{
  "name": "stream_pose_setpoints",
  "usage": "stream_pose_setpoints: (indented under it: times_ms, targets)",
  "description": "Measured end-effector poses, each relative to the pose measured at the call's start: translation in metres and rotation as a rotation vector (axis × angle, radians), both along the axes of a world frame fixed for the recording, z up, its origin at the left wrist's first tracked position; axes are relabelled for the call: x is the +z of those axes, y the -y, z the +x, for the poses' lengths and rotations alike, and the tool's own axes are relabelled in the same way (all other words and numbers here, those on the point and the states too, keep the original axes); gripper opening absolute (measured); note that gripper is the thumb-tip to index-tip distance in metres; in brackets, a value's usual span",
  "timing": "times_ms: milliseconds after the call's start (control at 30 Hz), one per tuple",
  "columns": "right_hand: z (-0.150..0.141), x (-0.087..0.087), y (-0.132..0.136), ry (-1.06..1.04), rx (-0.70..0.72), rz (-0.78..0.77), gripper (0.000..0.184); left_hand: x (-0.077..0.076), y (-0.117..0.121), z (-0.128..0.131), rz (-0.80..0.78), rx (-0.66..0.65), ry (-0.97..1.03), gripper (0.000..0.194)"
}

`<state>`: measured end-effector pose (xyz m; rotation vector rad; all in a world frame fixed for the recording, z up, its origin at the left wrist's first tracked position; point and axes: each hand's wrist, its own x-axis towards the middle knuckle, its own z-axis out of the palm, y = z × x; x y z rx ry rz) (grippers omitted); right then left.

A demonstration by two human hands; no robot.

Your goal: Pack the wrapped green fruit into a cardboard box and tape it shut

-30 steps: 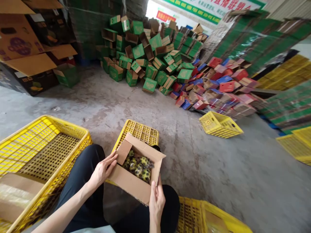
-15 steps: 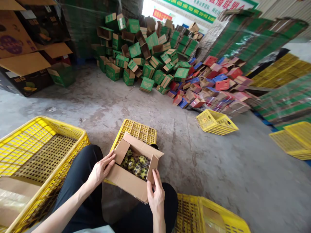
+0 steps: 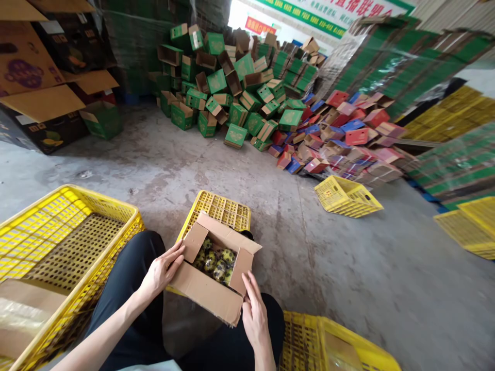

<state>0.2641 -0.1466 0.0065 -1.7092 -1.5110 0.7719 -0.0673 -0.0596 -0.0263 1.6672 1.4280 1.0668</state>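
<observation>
A brown cardboard box (image 3: 204,291) rests on my lap, its flaps partly folded in over yellow-green netted fruit (image 3: 216,260). My left hand (image 3: 162,270) lies on the box's left side, fingers pressing the small left flap inward. My right hand (image 3: 255,312) is at the right front corner, with fingers stretched against the right flap, which stands folded toward the fruit. Neither hand grips anything. The box sits over the edge of an upturned yellow crate (image 3: 220,208).
A large yellow crate (image 3: 77,206) holding a cardboard box (image 3: 23,314) is at my left; another yellow crate (image 3: 340,350) lies at lower right. Heaps of green boxes (image 3: 232,87) and red and blue boxes (image 3: 340,134) cover the floor beyond. A tipped yellow crate (image 3: 348,196) lies on the concrete.
The right flap has been folded in over the fruit. My right hand moved from the front wall up to that flap. My left hand stayed on the left flap.
</observation>
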Motion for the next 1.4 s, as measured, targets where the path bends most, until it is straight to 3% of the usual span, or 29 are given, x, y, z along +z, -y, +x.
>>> stream_pose_setpoints:
  times_ms: [300, 600, 800, 1067, 1400]
  targets:
    - [0.011, 0.018, -0.001, 0.041, 0.124, -0.110, 0.066, 0.003, -0.001, 0.000, -0.064, 0.011, 0.047, 0.055]
    - [0.026, 0.001, -0.001, 0.159, 0.245, -0.111, 0.068, 0.010, -0.007, -0.004, -0.303, 0.017, 0.283, 0.068]
    - [0.036, -0.011, -0.004, 0.100, 0.250, -0.079, 0.060, 0.013, -0.013, -0.009, -0.392, -0.009, 0.422, 0.073]
    - [0.030, -0.021, -0.008, -0.154, 0.062, -0.092, 0.054, 0.003, -0.016, -0.011, -0.427, -0.037, 0.565, 0.082]
    - [0.000, -0.021, -0.014, -0.207, -0.328, -0.063, 0.070, 0.019, -0.015, -0.005, -0.413, -0.055, 0.460, 0.064]
